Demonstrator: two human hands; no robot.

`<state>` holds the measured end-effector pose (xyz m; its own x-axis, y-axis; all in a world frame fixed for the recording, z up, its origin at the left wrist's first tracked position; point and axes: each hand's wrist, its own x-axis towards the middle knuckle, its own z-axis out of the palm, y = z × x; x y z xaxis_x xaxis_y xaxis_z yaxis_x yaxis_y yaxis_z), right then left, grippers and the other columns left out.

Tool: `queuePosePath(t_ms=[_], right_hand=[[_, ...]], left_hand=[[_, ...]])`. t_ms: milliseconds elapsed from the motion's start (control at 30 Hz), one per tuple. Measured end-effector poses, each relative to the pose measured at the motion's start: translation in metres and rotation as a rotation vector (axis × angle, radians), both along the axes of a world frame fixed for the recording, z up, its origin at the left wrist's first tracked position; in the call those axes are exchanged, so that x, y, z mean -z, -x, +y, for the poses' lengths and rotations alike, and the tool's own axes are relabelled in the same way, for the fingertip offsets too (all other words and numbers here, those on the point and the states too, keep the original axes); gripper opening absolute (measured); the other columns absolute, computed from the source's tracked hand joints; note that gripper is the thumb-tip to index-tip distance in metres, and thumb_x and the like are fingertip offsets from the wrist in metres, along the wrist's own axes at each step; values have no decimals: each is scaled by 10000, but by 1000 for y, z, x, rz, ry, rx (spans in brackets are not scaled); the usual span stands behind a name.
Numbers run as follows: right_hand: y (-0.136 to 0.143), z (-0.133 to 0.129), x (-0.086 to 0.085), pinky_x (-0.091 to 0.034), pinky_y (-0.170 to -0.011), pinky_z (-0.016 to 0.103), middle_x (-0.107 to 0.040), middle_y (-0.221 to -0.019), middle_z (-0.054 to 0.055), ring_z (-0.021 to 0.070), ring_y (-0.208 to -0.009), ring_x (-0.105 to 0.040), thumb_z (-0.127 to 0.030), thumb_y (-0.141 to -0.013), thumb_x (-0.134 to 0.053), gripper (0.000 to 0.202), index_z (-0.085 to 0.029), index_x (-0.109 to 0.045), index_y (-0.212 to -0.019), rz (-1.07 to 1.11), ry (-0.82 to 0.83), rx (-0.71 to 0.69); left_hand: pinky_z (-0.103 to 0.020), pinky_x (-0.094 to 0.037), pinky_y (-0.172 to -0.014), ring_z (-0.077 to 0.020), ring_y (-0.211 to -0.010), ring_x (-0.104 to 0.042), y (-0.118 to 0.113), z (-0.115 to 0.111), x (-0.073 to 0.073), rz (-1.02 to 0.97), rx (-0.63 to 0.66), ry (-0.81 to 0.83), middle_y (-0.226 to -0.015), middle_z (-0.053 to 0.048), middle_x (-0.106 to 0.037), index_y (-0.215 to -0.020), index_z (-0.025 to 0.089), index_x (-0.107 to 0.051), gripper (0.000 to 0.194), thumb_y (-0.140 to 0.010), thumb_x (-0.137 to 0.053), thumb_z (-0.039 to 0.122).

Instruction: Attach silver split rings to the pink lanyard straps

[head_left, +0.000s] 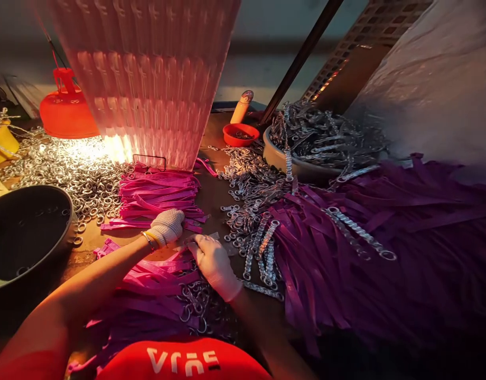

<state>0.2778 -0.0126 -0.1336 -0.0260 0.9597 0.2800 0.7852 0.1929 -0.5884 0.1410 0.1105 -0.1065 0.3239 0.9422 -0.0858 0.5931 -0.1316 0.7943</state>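
Observation:
My left hand [167, 226], in a white knitted glove, is closed with its fingers curled out of sight, at the lower edge of a stack of pink straps [159, 192]. Close beside it, my right hand [214, 263], in a thin pale glove, has thumb and fingers pinched together. Whatever lies between the two hands is too small to make out. A piece of clear plastic [229, 248] shows behind my right hand. Under my wrists lies a second heap of pink straps [148, 282], with metal rings [195, 306] at its right end.
Loose metal rings [88, 177] lie under a red lamp [64, 113], beside a dark bowl [71, 232]. A ribbed translucent sheet [148, 79] stands ahead. To the right are metal chain pieces [251, 182], a full basin [274, 153], a red dish [241, 135] and purple straps [385, 221].

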Motion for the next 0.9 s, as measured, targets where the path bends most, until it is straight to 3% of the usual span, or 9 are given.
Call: queuePosePath(t_ms=[100, 233, 300, 400, 500, 667, 767, 900], right_hand=[[-1, -6, -3, -503, -793, 343, -740, -891, 98, 231, -850, -675, -160, -933, -545, 177, -174, -696, -1024, -41, -46, 40], [0, -13, -20, -511, -856, 359, -741, -1017, 96, 232, -938, -679, -201, -977, -488, 244, -186, -652, -1157, 73, -91, -39], [6, -15, -31, -509, -882, 352, -732, -1054, 89, 221, -971, -674, -189, -978, -469, 265, -194, -632, -1187, 141, -93, -108], [22, -17, -42, -505, -866, 312, -733, -1046, 66, 196, -957, -677, -171, -969, -477, 254, -213, -626, -1171, 220, -69, -211], [38, -22, -52, -478, -794, 279, -738, -1010, 46, 184, -906, -675, -187, -973, -490, 222, -217, -629, -1144, 164, -31, -274], [47, -36, -63, -360, -641, 317, -684, -820, 84, 214, -738, -609, -139, -920, -498, 183, -162, -660, -1002, -278, -13, -288], [46, -41, -64, -310, -621, 317, -661, -780, 74, 200, -703, -575, -131, -919, -497, 168, -166, -655, -965, -384, -36, -296], [46, -43, -59, -312, -645, 308, -670, -798, 71, 190, -729, -579, -153, -955, -474, 182, -172, -652, -982, -329, -66, -244]], left_hand=[[-275, -407, -692, -236, -715, -577, -4, -1, -1, 22, 16, -9, -528, 4, -394, -469, 201, -487, 306, -529, -686, -24], [-240, -377, -612, -186, -666, -536, 27, -23, -26, -18, 30, -41, -621, -24, -525, -611, 197, -599, 151, -658, -702, 96], [-224, -329, -501, -144, -530, -463, 48, -44, -41, -113, 14, 98, -583, -10, -532, -711, 196, -626, 100, -775, -678, 253], [-205, -224, -385, -104, -396, -333, 73, -82, -54, -319, -72, 412, -480, 32, -448, -805, 191, -611, 249, -862, -600, 433], [-188, -202, -361, -85, -384, -319, 82, -114, -54, -446, -161, 552, -487, 42, -440, -795, 188, -581, 282, -851, -622, 461], [-179, -205, -358, -62, -399, -329, 82, -142, -46, -594, -188, 607, -546, 39, -454, -697, 187, -499, 363, -819, -662, 487], [-181, -228, -367, -61, -397, -340, 80, -147, -46, -550, -171, 552, -524, 47, -444, -718, 180, -529, 358, -827, -672, 489], [-184, -265, -387, -61, -405, -350, 78, -149, -46, -527, -184, 388, -512, 51, -448, -733, 178, -541, 354, -856, -659, 488]])
